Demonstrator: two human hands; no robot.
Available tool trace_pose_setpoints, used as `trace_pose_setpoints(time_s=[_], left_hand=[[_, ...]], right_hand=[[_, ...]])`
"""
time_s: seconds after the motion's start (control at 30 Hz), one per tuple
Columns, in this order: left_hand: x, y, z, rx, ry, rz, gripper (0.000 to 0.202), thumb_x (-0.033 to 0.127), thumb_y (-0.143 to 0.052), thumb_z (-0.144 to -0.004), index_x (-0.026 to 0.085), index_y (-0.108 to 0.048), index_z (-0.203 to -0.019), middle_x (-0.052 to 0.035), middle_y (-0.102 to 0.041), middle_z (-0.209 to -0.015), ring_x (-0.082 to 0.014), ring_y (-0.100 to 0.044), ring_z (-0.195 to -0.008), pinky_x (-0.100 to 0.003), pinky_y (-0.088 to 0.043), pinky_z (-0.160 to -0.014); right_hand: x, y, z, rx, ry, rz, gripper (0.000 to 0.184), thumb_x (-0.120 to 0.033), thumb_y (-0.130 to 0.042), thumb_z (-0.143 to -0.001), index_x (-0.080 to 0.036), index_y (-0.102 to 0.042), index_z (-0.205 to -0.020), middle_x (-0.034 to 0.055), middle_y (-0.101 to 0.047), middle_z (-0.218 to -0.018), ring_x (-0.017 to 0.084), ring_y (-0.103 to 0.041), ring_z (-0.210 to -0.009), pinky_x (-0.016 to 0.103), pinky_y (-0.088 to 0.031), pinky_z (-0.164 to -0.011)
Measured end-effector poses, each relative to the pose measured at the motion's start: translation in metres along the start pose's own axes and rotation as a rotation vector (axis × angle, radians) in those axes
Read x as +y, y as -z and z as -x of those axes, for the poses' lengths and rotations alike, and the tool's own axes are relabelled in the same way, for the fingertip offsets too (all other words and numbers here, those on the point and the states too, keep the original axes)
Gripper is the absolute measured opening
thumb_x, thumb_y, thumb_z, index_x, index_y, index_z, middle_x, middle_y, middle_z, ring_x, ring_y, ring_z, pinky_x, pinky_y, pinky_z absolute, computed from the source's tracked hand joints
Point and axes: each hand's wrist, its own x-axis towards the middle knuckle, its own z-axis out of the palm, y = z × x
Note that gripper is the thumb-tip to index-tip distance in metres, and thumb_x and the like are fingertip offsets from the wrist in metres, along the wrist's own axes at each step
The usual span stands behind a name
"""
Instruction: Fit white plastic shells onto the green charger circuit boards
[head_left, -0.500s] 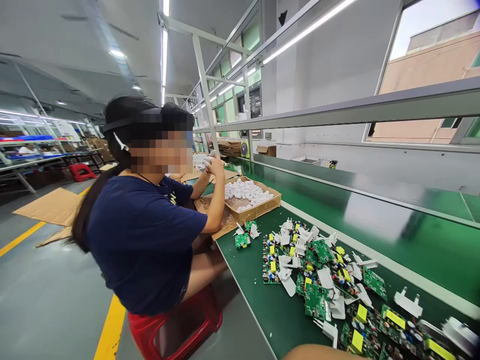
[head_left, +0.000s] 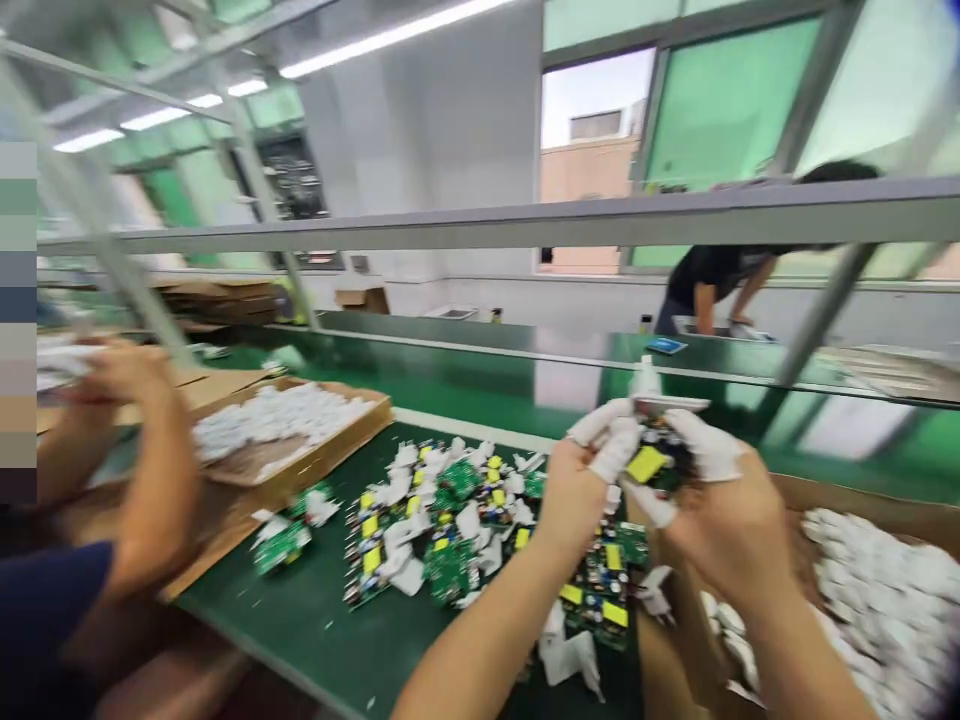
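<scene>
Head view: your left hand (head_left: 576, 482) and right hand (head_left: 726, 505), white coverings on the fingers, are grasping a circuit board (head_left: 649, 464) between them, a white plug piece (head_left: 671, 404) sitting at its top. You are holding it above the green table (head_left: 341, 605), near a pile of boards (head_left: 450, 572). White pieces (head_left: 892, 595) are filling a cardboard box (head_left: 836, 494) beneath your right forearm.

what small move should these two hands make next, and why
Perhaps gently press the white plug piece toward the circuit board: the left hand and right hand hold them from both sides, and blur hides whether the piece sits fully home.
</scene>
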Motion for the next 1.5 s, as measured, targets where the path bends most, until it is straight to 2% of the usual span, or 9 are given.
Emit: trace_pose_setpoints(time_s=[0.07,0.23,0.4,0.63,0.73,0.9,1.1,1.3,1.5], left_hand=[[-0.002,0.006,-0.003,-0.016,0.004,-0.013,0.033,0.026,-0.072,-0.055,0.018,-0.065,-0.086,-0.0034,-0.064,-0.088,-0.0128,-0.058,-0.081,-0.022,-0.046,-0.078],[0.004,0.011,-0.001,-0.041,0.082,0.0,0.036,0.036,-0.073,-0.051,0.018,-0.067,-0.081,-0.0042,-0.065,-0.083,-0.0132,-0.06,-0.075,-0.022,-0.047,-0.075],[0.007,0.009,0.001,0.038,0.023,-0.074,0.031,0.029,-0.074,-0.05,0.017,-0.067,-0.078,-0.0048,-0.065,-0.082,-0.0166,-0.06,-0.078,-0.027,-0.047,-0.079],[0.0,0.006,0.004,0.001,0.031,-0.065,0.033,0.023,-0.073,-0.052,0.016,-0.066,-0.083,-0.0069,-0.064,-0.089,-0.0189,-0.058,-0.087,-0.031,-0.044,-0.086],[-0.005,0.005,0.005,-0.015,0.027,-0.099,0.033,0.027,-0.069,-0.058,0.014,-0.065,-0.088,-0.0082,-0.062,-0.095,-0.0204,-0.056,-0.093,-0.033,-0.042,-0.089],[-0.014,0.005,0.01,-0.028,-0.096,-0.279,0.032,0.03,-0.058,-0.07,0.015,-0.061,-0.098,-0.0068,-0.06,-0.101,-0.0183,-0.052,-0.1,-0.03,-0.038,-0.093],[-0.026,0.008,0.022,-0.079,-0.249,-0.461,0.037,0.028,-0.057,-0.071,0.017,-0.056,-0.107,-0.0072,-0.063,-0.092,-0.0178,-0.058,-0.082,-0.026,-0.044,-0.079],[-0.031,0.006,0.028,-0.092,-0.215,-0.514,0.039,0.031,-0.055,-0.073,0.017,-0.054,-0.109,-0.0057,-0.065,-0.076,-0.0128,-0.053,-0.051,-0.022,-0.044,-0.053],[-0.006,0.007,0.014,-0.096,-0.145,-0.464,0.031,0.035,-0.056,-0.071,0.016,-0.063,-0.095,-0.0064,-0.064,-0.086,-0.017,-0.057,-0.081,-0.027,-0.044,-0.08]], right_hand=[[0.001,0.005,-0.002,0.002,0.027,0.08,0.044,-0.031,-0.048,-0.077,-0.011,-0.041,-0.116,0.0134,-0.056,-0.092,0.024,-0.052,-0.082,0.039,-0.043,-0.07],[-0.004,0.006,-0.006,0.001,0.023,0.085,0.042,-0.025,-0.046,-0.076,-0.012,-0.038,-0.116,0.0119,-0.056,-0.091,0.022,-0.052,-0.08,0.039,-0.041,-0.074],[-0.003,0.01,-0.004,-0.013,0.033,0.085,0.041,-0.023,-0.047,-0.076,-0.012,-0.038,-0.115,0.0123,-0.056,-0.093,0.023,-0.051,-0.082,0.041,-0.039,-0.077],[0.001,0.01,-0.004,-0.009,0.036,0.099,0.047,-0.023,-0.05,-0.076,-0.011,-0.035,-0.119,0.0139,-0.055,-0.091,0.024,-0.051,-0.082,0.038,-0.042,-0.069],[0.002,0.008,-0.003,-0.012,0.042,0.108,0.046,-0.019,-0.049,-0.075,-0.012,-0.035,-0.118,0.0132,-0.055,-0.09,0.025,-0.051,-0.082,0.038,-0.041,-0.069],[0.002,0.01,-0.002,-0.018,0.028,0.098,0.042,-0.017,-0.046,-0.075,-0.014,-0.037,-0.116,0.0121,-0.055,-0.095,0.023,-0.051,-0.083,0.039,-0.04,-0.073],[-0.003,0.016,-0.003,-0.037,0.017,0.08,0.036,-0.016,-0.04,-0.077,-0.013,-0.038,-0.112,0.0126,-0.054,-0.096,0.022,-0.05,-0.086,0.038,-0.041,-0.074],[-0.002,0.017,-0.003,-0.032,0.019,0.121,0.04,-0.013,-0.039,-0.074,-0.014,-0.038,-0.114,0.0121,-0.055,-0.095,0.023,-0.051,-0.085,0.042,-0.039,-0.078],[0.002,0.015,-0.003,-0.074,-0.104,-0.101,0.039,-0.025,-0.051,-0.075,-0.015,-0.04,-0.111,0.0102,-0.055,-0.097,0.021,-0.052,-0.086,0.036,-0.044,-0.074]])
